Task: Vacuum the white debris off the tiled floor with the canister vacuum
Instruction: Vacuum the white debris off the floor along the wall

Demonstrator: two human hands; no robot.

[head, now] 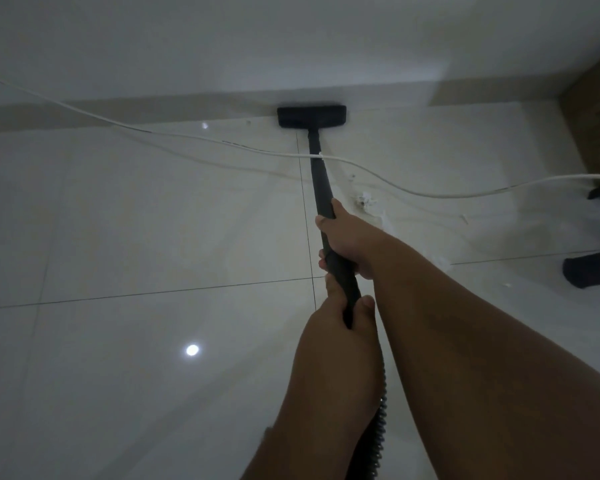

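The black vacuum wand (pixel 321 181) runs from my hands to its wide floor head (pixel 311 116), which sits against the base of the far wall. My right hand (pixel 349 237) grips the wand higher up. My left hand (pixel 340 313) grips its lower end, where the ribbed hose (pixel 380 420) drops between my forearms. White debris (pixel 365 199) lies on the glossy tiled floor (pixel 153 220) just right of the wand, with smaller bits (pixel 465 218) scattered further right. The canister is out of view.
A white cable (pixel 187 137) crosses the floor from far left to right, passing over the wand. Two dark feet of another person (pixel 589 271) stand at the right edge. A wooden surface (pixel 596 109) fills the upper right corner. The wall (pixel 257 46) bounds the far side.
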